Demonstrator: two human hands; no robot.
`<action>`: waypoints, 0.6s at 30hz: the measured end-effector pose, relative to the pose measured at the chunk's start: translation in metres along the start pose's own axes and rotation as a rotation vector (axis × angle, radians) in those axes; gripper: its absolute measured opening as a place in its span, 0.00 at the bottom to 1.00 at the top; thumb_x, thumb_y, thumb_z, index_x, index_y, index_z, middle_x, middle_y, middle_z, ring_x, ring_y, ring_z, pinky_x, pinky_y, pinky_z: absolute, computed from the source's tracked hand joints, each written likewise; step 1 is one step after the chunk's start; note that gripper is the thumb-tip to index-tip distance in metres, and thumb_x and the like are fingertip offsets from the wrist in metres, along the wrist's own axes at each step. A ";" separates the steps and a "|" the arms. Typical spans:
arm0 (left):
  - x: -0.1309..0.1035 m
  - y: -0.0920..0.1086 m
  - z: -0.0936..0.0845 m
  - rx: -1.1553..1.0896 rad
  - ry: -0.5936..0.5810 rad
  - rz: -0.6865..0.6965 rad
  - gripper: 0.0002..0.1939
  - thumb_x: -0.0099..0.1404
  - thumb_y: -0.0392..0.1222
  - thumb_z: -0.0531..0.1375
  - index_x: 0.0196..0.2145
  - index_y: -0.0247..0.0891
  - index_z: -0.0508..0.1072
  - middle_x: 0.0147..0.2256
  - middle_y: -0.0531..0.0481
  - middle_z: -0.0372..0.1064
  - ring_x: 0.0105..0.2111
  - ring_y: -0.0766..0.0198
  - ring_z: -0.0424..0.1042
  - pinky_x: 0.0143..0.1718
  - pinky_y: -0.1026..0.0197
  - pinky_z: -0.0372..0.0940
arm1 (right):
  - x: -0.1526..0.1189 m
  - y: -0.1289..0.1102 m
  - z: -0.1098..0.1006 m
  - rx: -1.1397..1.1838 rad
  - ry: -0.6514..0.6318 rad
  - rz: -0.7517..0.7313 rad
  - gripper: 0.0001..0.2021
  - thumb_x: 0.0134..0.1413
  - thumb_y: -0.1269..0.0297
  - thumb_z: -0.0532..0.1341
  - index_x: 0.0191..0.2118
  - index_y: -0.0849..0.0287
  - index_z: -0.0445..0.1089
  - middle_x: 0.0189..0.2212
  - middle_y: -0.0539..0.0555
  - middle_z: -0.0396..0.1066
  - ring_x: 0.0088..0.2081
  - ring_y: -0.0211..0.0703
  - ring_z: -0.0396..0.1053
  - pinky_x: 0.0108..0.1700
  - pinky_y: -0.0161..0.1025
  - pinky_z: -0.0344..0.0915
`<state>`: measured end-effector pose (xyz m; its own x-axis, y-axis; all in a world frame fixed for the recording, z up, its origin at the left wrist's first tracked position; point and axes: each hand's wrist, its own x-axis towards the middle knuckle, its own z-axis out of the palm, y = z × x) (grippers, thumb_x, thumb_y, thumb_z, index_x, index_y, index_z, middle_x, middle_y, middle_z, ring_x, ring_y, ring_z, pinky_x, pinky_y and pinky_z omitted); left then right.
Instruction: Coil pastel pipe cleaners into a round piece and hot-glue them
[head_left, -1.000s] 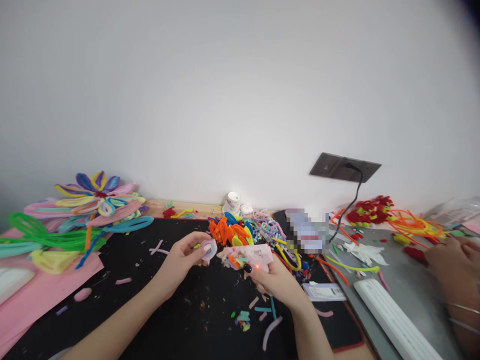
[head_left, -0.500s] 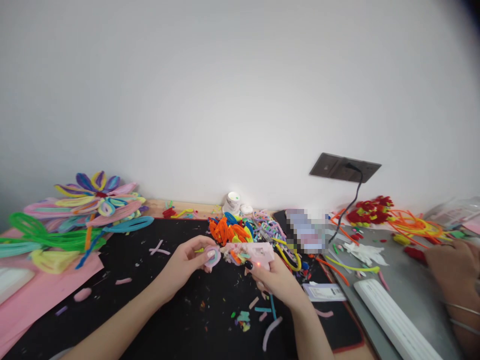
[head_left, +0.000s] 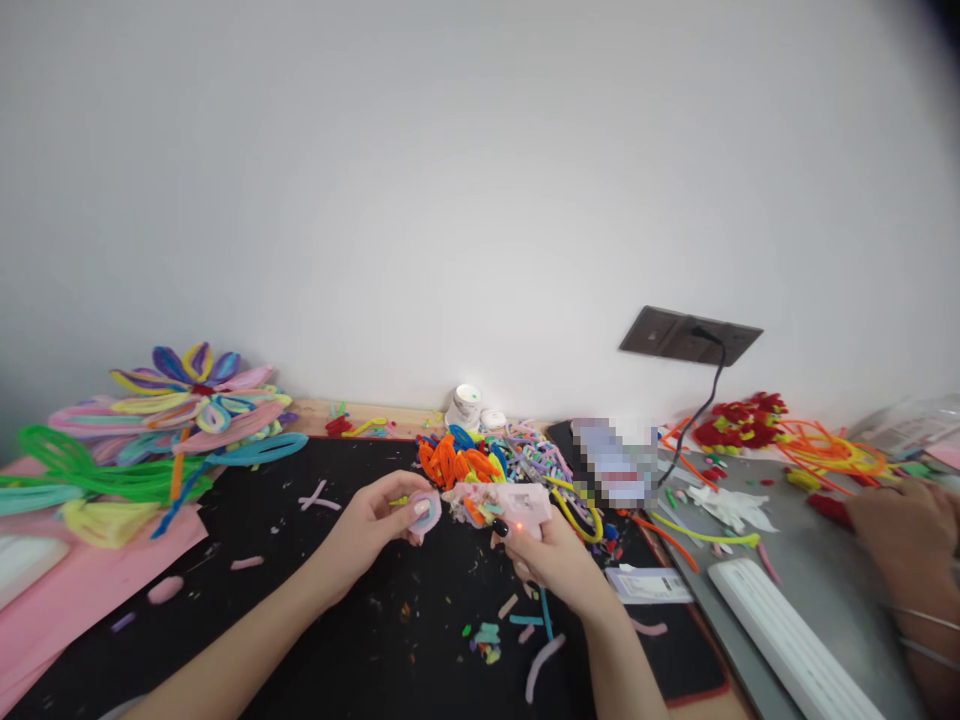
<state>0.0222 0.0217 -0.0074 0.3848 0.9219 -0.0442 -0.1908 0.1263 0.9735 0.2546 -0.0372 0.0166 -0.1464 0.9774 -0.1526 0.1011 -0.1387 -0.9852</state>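
Note:
My left hand (head_left: 388, 512) pinches a small coil of pink and light-blue pipe cleaner (head_left: 424, 511), held up over the black mat (head_left: 360, 620). Wrapped in my right hand (head_left: 551, 555) is a pale pink glue gun (head_left: 517, 503) with a small red light glowing on it. Its front end, covered in bits of coloured fuzz, points left at the coil, with a narrow gap between them. Behind both hands lie orange pipe-cleaner loops (head_left: 457, 460) and a pile of short lilac pieces (head_left: 540, 455). Short cut pieces (head_left: 487, 635) are scattered on the mat below.
At the left rests a large pipe-cleaner flower (head_left: 199, 390) beside green loops (head_left: 112, 465). A white cup (head_left: 464, 405) stands by the wall. To the right are a phone (head_left: 611, 465), a white power strip (head_left: 795, 635), a cable (head_left: 709, 405) and another person's hand (head_left: 904, 530).
The front of the glue gun has shifted very slightly. My left hand and the coil stay in place, and the other person's hand has barely moved.

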 end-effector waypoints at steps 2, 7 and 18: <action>0.000 -0.001 0.000 0.000 -0.019 -0.004 0.13 0.56 0.47 0.67 0.36 0.37 0.74 0.30 0.51 0.73 0.24 0.67 0.69 0.27 0.64 0.65 | 0.000 -0.003 0.002 -0.012 0.006 0.008 0.10 0.51 0.59 0.63 0.36 0.59 0.65 0.17 0.41 0.51 0.17 0.29 0.46 0.18 0.30 0.48; 0.000 -0.002 0.000 0.012 -0.007 0.002 0.14 0.55 0.48 0.67 0.36 0.38 0.75 0.30 0.50 0.74 0.25 0.66 0.69 0.26 0.63 0.65 | -0.001 -0.005 0.003 -0.026 0.001 0.037 0.10 0.52 0.59 0.62 0.35 0.58 0.63 0.17 0.40 0.50 0.17 0.29 0.46 0.18 0.30 0.48; -0.001 0.006 0.003 -0.001 0.137 0.017 0.16 0.52 0.49 0.69 0.35 0.37 0.74 0.30 0.50 0.74 0.24 0.66 0.68 0.27 0.63 0.64 | -0.001 0.003 0.001 -0.023 -0.039 0.043 0.09 0.52 0.61 0.62 0.36 0.59 0.65 0.17 0.40 0.51 0.17 0.29 0.46 0.18 0.29 0.46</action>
<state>0.0231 0.0211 -0.0008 0.2548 0.9652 -0.0585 -0.1975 0.1111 0.9740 0.2540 -0.0389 0.0139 -0.1800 0.9634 -0.1984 0.1311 -0.1764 -0.9755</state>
